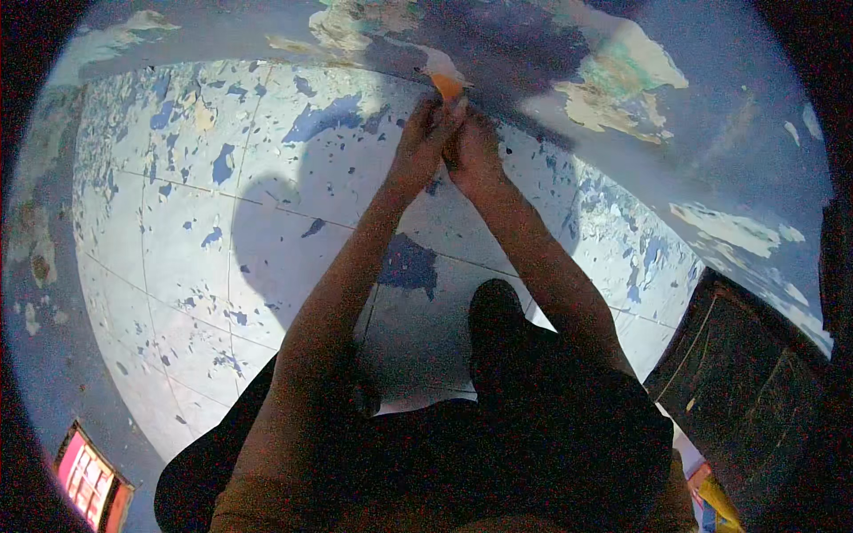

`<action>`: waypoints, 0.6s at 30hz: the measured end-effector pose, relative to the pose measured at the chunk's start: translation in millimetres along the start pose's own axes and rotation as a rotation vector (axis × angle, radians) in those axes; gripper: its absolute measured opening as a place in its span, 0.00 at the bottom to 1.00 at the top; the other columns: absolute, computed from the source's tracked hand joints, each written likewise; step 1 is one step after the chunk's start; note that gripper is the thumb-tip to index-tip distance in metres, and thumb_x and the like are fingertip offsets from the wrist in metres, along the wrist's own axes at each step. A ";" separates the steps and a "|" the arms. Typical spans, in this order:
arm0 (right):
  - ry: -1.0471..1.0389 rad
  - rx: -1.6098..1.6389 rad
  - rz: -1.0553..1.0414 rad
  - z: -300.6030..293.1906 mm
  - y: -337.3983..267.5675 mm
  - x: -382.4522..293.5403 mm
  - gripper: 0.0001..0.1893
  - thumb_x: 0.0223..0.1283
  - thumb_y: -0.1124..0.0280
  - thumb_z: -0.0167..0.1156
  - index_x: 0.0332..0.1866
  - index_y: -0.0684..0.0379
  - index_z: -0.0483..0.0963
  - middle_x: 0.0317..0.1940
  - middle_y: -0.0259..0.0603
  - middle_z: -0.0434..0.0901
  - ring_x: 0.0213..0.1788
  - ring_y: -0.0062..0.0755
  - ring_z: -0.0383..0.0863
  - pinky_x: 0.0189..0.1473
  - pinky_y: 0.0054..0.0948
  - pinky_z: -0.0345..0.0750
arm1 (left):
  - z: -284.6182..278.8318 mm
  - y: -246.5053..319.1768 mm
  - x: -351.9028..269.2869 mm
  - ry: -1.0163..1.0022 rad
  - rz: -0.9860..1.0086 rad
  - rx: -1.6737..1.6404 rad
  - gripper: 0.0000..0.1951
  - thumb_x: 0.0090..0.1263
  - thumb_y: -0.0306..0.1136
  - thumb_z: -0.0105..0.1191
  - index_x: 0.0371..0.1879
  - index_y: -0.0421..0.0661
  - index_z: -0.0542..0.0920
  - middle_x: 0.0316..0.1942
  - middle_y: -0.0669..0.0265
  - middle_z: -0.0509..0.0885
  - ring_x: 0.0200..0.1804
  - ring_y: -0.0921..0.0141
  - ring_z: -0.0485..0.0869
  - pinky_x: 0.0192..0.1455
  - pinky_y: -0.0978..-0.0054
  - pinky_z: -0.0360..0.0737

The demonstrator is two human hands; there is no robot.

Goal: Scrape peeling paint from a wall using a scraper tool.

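Observation:
My left hand [418,150] and my right hand [474,152] meet at the foot of a blue wall [506,46]. Between them they grip a scraper [447,86] with an orange part; how each finger sits on it is hidden. The scraper's far end is at the wall's surface, beside a pale bare patch where paint has come away. Larger peeled areas [620,73] show cream and greenish layers under the blue. Below my hands lies a light tiled floor [326,173], strewn with blue paint flakes [223,164].
A dark panel [740,380], perhaps wooden, stands against the wall at right. My dark-covered foot [496,310] is on the floor between my forearms. At lower left is a barred window [88,476]. A yellow object [716,500] shows at lower right.

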State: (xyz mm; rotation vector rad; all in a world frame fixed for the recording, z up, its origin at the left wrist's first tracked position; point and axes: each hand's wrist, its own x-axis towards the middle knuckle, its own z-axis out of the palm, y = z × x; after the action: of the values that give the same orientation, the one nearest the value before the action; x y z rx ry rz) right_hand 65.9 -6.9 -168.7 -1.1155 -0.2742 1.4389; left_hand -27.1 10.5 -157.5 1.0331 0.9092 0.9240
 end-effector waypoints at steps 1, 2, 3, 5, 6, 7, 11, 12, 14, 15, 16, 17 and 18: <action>-0.002 -0.005 0.011 3.4 0.2 4.2 0.16 0.75 0.57 0.49 0.52 0.58 0.75 0.40 0.34 0.80 0.38 0.24 0.79 0.37 0.26 0.78 | -3.7 0.4 5.7 0.013 -0.002 0.044 0.25 0.74 0.48 0.55 0.58 0.39 0.74 0.50 0.57 0.79 0.52 0.67 0.78 0.55 0.68 0.74; -0.004 -0.011 0.022 6.1 0.9 6.3 0.17 0.75 0.57 0.49 0.53 0.59 0.75 0.41 0.33 0.80 0.40 0.25 0.80 0.39 0.27 0.79 | -6.8 0.5 10.5 0.025 -0.004 0.087 0.24 0.73 0.47 0.56 0.57 0.39 0.74 0.49 0.58 0.80 0.51 0.67 0.78 0.54 0.69 0.74; -0.009 -0.015 0.028 13.9 -0.2 3.1 0.17 0.75 0.57 0.49 0.53 0.59 0.75 0.41 0.33 0.80 0.40 0.25 0.80 0.39 0.27 0.79 | -10.7 0.5 13.4 0.033 -0.005 0.086 0.24 0.73 0.47 0.56 0.57 0.39 0.74 0.49 0.58 0.80 0.51 0.67 0.78 0.54 0.69 0.74; 0.056 0.059 0.000 30.5 -7.6 -7.3 0.20 0.74 0.54 0.50 0.56 0.59 0.75 0.45 0.34 0.80 0.46 0.27 0.80 0.44 0.28 0.79 | -14.6 1.7 19.0 -0.057 0.070 0.090 0.23 0.73 0.45 0.57 0.56 0.39 0.75 0.49 0.57 0.80 0.51 0.65 0.80 0.56 0.68 0.74; 0.054 0.057 -0.002 25.1 -0.8 -4.7 0.20 0.74 0.54 0.50 0.56 0.59 0.75 0.45 0.34 0.80 0.46 0.27 0.80 0.44 0.28 0.79 | -14.6 -3.1 20.5 -0.057 0.073 0.088 0.23 0.73 0.45 0.57 0.56 0.39 0.75 0.49 0.57 0.80 0.51 0.65 0.80 0.56 0.68 0.74; 0.073 0.033 -0.100 17.7 11.7 0.5 0.20 0.73 0.54 0.51 0.57 0.59 0.75 0.46 0.34 0.79 0.46 0.27 0.80 0.44 0.28 0.79 | -15.4 -10.9 20.8 -0.027 0.117 0.187 0.23 0.73 0.45 0.56 0.56 0.39 0.75 0.50 0.56 0.81 0.53 0.63 0.80 0.58 0.67 0.74; 0.088 0.107 -0.201 20.8 2.1 -11.5 0.12 0.74 0.64 0.50 0.53 0.59 0.74 0.43 0.36 0.80 0.42 0.28 0.81 0.43 0.29 0.80 | -10.3 -5.1 14.8 -0.089 0.161 0.208 0.23 0.74 0.44 0.55 0.60 0.40 0.74 0.52 0.53 0.80 0.56 0.59 0.80 0.62 0.63 0.74; 0.087 0.105 -0.206 17.1 3.7 -10.8 0.12 0.74 0.64 0.50 0.53 0.59 0.74 0.43 0.36 0.80 0.42 0.28 0.81 0.43 0.29 0.80 | -11.1 -4.8 14.5 -0.092 0.165 0.205 0.23 0.74 0.44 0.55 0.60 0.40 0.74 0.52 0.53 0.80 0.56 0.59 0.80 0.62 0.63 0.74; 0.216 -0.157 -0.276 7.6 10.0 -9.2 0.13 0.74 0.64 0.50 0.55 0.60 0.72 0.44 0.37 0.80 0.44 0.30 0.81 0.46 0.31 0.80 | -14.9 -4.0 13.0 -0.131 0.081 0.179 0.23 0.74 0.44 0.55 0.60 0.41 0.74 0.54 0.54 0.80 0.57 0.59 0.79 0.61 0.63 0.74; 0.216 -0.159 -0.276 7.9 7.4 -11.9 0.13 0.74 0.64 0.50 0.55 0.60 0.72 0.44 0.37 0.80 0.44 0.30 0.81 0.46 0.31 0.80 | -14.7 -3.9 10.6 -0.131 0.081 0.177 0.23 0.74 0.44 0.55 0.60 0.41 0.74 0.54 0.54 0.80 0.57 0.59 0.79 0.61 0.63 0.74; 0.180 -0.212 -0.226 6.8 3.7 -17.3 0.14 0.75 0.64 0.49 0.56 0.60 0.72 0.44 0.38 0.80 0.44 0.31 0.81 0.47 0.32 0.80 | -14.0 -4.4 5.5 -0.114 0.080 0.185 0.24 0.75 0.44 0.55 0.62 0.40 0.72 0.55 0.53 0.79 0.57 0.59 0.79 0.61 0.62 0.75; 0.144 -0.265 -0.176 6.0 1.0 -20.3 0.14 0.75 0.64 0.49 0.57 0.61 0.71 0.45 0.38 0.80 0.45 0.32 0.81 0.48 0.33 0.80 | -12.8 -5.0 0.4 -0.097 0.079 0.193 0.26 0.75 0.45 0.54 0.63 0.39 0.71 0.55 0.53 0.79 0.58 0.59 0.79 0.61 0.62 0.75; 0.147 -0.263 -0.181 4.4 -1.1 -21.5 0.14 0.75 0.64 0.49 0.57 0.61 0.71 0.45 0.38 0.80 0.45 0.32 0.81 0.48 0.33 0.80 | -5.8 -4.4 -5.8 -0.102 0.081 0.193 0.26 0.75 0.45 0.54 0.63 0.39 0.71 0.55 0.53 0.79 0.58 0.59 0.79 0.61 0.62 0.75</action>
State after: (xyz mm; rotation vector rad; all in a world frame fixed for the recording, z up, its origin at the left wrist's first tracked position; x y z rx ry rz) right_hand 59.1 -23.4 -155.8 -1.3665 -0.4579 1.1769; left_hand -33.6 5.8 -162.2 1.2789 0.8883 0.8538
